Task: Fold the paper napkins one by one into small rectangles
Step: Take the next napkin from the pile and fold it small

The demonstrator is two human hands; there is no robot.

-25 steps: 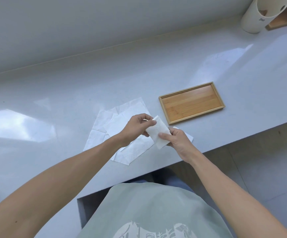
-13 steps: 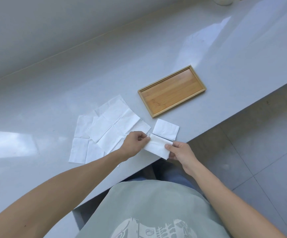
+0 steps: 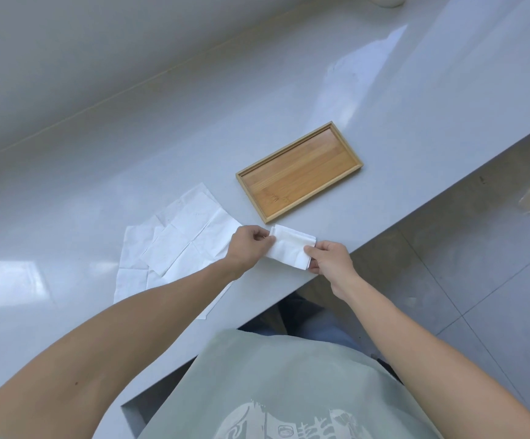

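Observation:
A small folded white napkin [image 3: 289, 250] is held between both hands just above the grey counter's front edge. My left hand [image 3: 249, 248] pinches its left end, and my right hand [image 3: 328, 258] pinches its right corner. Under it a second folded white napkin [image 3: 295, 237] shows along the far side, lying on the counter. To the left, several unfolded white napkins [image 3: 174, 245] lie spread flat in an overlapping pile, partly hidden by my left forearm.
An empty bamboo tray [image 3: 300, 174] lies on the grey counter [image 3: 130, 153] just beyond the hands. The counter's front edge runs diagonally past my right hand, with tiled floor [image 3: 479, 280] beyond. A white container's base [image 3: 385, 0] sits at the top edge.
The folded napkin in my hands has moved over the other folded one near the counter edge. The camera view has shifted down and left.

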